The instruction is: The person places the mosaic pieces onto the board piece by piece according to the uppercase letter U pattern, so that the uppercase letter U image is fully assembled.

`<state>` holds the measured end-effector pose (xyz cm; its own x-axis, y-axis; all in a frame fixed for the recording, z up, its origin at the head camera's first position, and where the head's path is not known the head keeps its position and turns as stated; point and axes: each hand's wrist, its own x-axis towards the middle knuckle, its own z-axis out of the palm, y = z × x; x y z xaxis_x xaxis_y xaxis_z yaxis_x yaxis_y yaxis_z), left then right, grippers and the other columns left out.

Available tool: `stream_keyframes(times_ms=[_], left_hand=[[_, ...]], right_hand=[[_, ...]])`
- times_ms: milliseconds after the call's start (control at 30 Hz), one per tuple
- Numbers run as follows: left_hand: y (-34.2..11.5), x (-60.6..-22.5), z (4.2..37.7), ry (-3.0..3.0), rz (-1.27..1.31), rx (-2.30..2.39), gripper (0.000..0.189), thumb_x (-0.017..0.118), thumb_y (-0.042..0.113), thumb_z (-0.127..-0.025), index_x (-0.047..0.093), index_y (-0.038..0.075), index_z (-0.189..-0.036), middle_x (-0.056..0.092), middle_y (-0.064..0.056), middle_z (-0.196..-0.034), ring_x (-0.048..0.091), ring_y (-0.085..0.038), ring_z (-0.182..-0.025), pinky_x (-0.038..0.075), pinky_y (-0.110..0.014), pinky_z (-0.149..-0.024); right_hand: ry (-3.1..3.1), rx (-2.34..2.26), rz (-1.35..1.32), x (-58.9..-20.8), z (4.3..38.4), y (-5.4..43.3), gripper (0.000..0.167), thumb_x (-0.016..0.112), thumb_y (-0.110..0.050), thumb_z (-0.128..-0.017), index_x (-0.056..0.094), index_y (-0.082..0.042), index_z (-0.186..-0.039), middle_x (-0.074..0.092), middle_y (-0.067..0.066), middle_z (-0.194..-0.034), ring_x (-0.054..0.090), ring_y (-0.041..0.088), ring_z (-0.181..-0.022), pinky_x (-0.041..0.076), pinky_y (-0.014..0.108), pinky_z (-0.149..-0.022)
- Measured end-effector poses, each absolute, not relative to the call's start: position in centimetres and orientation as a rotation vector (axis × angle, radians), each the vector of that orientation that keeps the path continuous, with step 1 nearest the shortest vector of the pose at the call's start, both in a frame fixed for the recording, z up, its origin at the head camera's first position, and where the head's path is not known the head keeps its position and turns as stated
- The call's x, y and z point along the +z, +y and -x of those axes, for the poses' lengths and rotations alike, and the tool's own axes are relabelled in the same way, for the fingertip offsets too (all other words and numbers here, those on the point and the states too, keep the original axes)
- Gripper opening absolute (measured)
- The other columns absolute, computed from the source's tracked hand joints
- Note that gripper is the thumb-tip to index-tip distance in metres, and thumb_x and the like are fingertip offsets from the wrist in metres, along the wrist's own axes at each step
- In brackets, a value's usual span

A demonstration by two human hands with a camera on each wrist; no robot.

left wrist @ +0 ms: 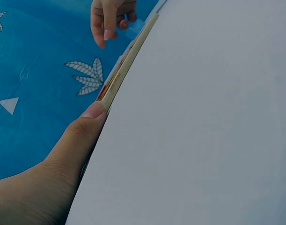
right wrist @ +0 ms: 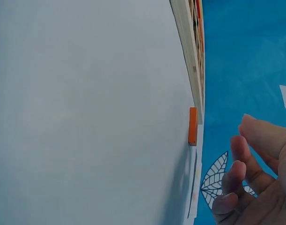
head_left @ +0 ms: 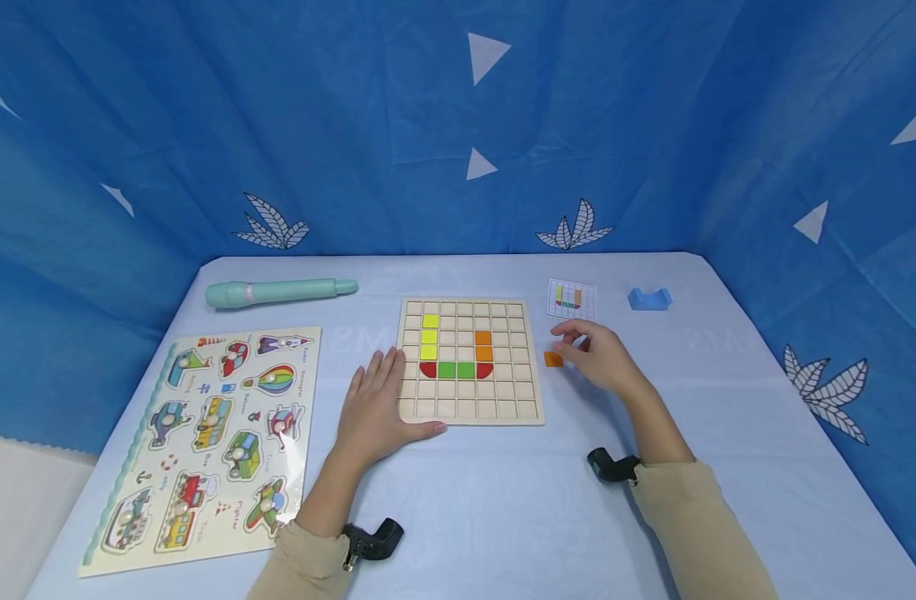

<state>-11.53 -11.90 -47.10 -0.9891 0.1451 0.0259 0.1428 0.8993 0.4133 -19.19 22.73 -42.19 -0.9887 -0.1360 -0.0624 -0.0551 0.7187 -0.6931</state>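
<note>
A wooden grid board [head_left: 512, 410] lies on the table, bearing a U of yellow tiles [head_left: 430, 337], red corner pieces [head_left: 427, 370], green tiles [head_left: 456, 370] and orange tiles [head_left: 483, 346]. My left hand [head_left: 375, 412] rests against the board's left side, fingers straight and thumb along the near edge. In the left wrist view the thumb tip touches that edge. Right of the board, a loose orange square tile [head_left: 553, 359] stays on the table. Just above it is my right hand [head_left: 594, 357], fingers loosely bent, with nothing held in the right wrist view.
A small pattern card [head_left: 573, 298] lies behind the right hand, with a blue notched block [head_left: 649, 300] farther right. On the left are a vehicle picture puzzle [head_left: 232, 392] and a teal wand-like object [head_left: 281, 292]. A blue curtain [head_left: 397, 125] hangs behind the table.
</note>
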Motion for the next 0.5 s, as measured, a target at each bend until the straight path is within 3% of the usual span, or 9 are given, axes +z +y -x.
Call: stream_keyframes(times_ms=[500], left_hand=[[-11.94,-47.17,11.56,3.058,-0.235,0.663,0.132,0.072,0.081,-0.062,0.020,0.006,-0.158,0.018,-0.011,-0.167,0.010,-0.029,-0.156,0.010,-0.053,-0.125]], right_hand=[[2.792,-1.127,0.150,-42.95,19.09,23.25,0.025,0.067,-0.022,-0.095,0.068,-0.012,-0.118,0.060,0.008,-0.098,0.053,0.024,-0.079,0.048,0.026,-0.062]])
